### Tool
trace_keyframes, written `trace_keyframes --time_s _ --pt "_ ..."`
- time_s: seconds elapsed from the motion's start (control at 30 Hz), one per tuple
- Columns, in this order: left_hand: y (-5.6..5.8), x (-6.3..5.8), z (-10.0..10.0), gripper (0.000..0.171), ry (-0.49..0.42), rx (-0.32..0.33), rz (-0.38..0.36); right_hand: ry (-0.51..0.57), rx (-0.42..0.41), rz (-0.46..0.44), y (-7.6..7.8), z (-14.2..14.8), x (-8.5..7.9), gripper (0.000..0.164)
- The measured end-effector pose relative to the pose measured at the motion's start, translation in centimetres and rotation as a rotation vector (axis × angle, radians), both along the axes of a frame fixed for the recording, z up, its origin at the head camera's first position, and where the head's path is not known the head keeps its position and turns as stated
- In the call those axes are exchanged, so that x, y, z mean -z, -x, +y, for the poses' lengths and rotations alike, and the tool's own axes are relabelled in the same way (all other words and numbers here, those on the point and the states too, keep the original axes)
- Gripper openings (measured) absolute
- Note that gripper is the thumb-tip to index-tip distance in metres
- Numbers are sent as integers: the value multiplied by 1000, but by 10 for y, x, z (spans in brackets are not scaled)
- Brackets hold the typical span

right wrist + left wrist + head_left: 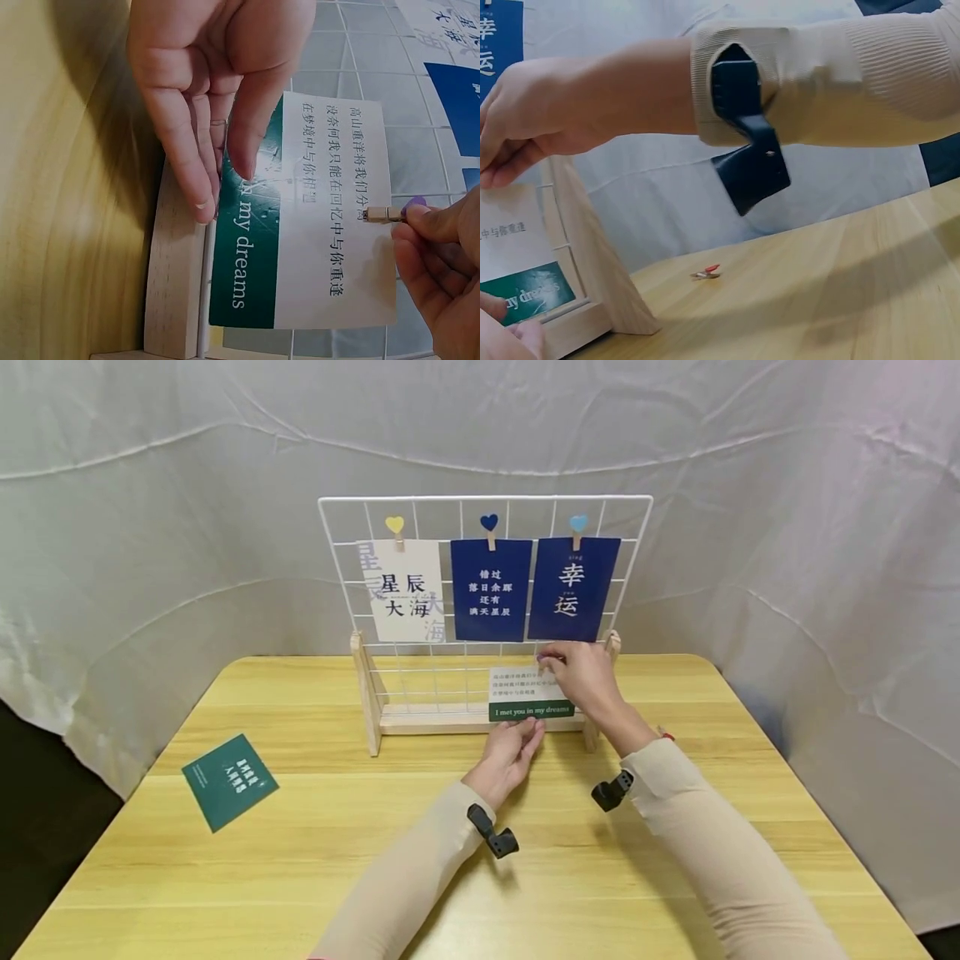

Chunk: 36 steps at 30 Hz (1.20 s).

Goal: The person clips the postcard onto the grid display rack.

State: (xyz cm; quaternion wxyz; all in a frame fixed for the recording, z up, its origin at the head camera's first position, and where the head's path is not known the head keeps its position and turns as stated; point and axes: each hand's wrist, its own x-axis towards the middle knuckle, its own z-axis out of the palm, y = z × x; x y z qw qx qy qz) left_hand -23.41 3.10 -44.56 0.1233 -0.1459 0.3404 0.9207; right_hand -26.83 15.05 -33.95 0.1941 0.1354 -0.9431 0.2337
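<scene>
A white-and-green card (531, 693) stands against the lower right of a white wire grid rack (483, 497). At its bottom edge my left hand (513, 756) pinches the card, thumb on the green band and fingers under and behind it. My right hand (588, 677) grips a small wooden clip (384, 214) with a purple top between thumb and fingers. The clip's jaws overlap the card's top edge in the right wrist view. Above hang a white card (408, 589), a blue card (491, 589) and another blue card (573, 589), each under a heart-topped clip.
A green card (230, 782) lies at the left of the wooden table (337, 860). The rack's wooden base (431, 722) stands near the back edge. Small clips, one red (712, 268), lie behind the rack's right foot. Pale cloth (480, 427) hangs behind.
</scene>
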Motion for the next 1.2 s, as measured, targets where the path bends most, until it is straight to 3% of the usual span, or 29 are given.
trace_keyframes --time_s 0.5,0.77,1.07,1.2 --pt "-4 4 -26 37 51 158 48 64 -52 -26 -11 6 1 21" --pt "-7 9 -34 36 60 201 57 102 -42 -43 -20 13 4 24" --pt "-4 0 -49 36 46 199 52 162 -22 -48 -32 22 4 25" --pt "-6 -3 -56 37 48 233 68 182 -11 -52 -38 28 6 24"
